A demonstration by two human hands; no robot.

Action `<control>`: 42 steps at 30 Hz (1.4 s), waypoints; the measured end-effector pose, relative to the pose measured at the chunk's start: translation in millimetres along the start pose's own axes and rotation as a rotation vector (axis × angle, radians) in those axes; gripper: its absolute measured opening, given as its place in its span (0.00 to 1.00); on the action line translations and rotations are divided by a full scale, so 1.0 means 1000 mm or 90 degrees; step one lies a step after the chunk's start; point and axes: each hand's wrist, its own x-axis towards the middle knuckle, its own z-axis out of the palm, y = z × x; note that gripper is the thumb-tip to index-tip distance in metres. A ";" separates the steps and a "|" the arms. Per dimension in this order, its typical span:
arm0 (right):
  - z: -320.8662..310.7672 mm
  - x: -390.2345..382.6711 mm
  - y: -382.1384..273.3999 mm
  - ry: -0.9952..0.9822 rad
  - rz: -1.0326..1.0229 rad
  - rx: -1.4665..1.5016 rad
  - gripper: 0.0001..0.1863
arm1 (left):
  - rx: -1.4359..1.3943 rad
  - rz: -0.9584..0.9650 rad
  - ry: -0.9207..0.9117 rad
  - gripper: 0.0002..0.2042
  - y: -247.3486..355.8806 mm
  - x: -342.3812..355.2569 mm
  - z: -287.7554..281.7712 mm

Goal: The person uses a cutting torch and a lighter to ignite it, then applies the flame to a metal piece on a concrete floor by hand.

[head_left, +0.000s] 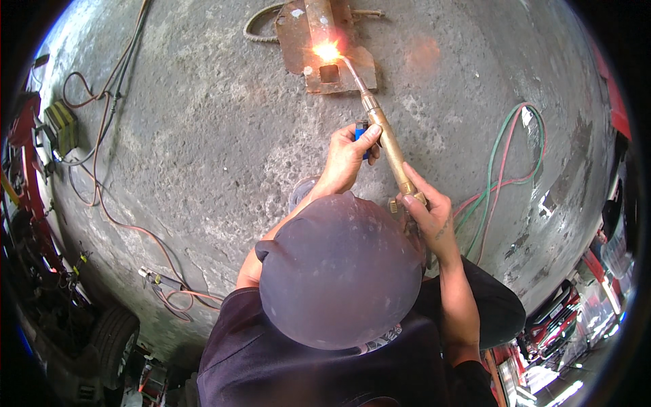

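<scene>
My right hand (432,210) is closed round the rear of a brass gas torch (392,148), beside its valve knobs. In my closed left hand (344,157) is a blue lighter (362,136). The left thumb lies against the torch barrel. From the torch's slim tip, a bright orange-white flame (327,51) meets rusty metal. The glare hides the exact spot being heated. The workpiece is a rusty flat plate (366,71) with a square hole, under a round metal bar or pipe (320,17). It lies on the concrete.
A large rounded grey form (339,271), seemingly my bent knee, fills the lower middle. Green and red hoses (498,183) loop on the right floor. Reddish and dark cables (102,146) run down the left, past a yellow-black block (62,127). A tyre (116,342) stands lower left.
</scene>
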 end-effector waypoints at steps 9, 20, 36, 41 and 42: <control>0.001 -0.001 -0.004 -0.003 0.007 0.003 0.29 | 0.009 -0.001 0.004 0.13 0.001 -0.001 -0.001; 0.004 -0.001 -0.007 0.007 -0.002 -0.026 0.29 | 0.003 0.011 0.011 0.13 0.000 0.000 0.000; 0.001 0.001 -0.014 0.003 0.003 -0.037 0.29 | 0.006 0.016 0.000 0.12 0.003 0.001 0.003; 0.000 0.001 -0.019 -0.004 0.006 -0.025 0.28 | 0.013 0.023 0.001 0.13 0.007 0.000 0.005; 0.000 0.001 -0.020 -0.005 0.006 -0.026 0.28 | 0.011 0.025 -0.001 0.13 0.007 0.000 0.004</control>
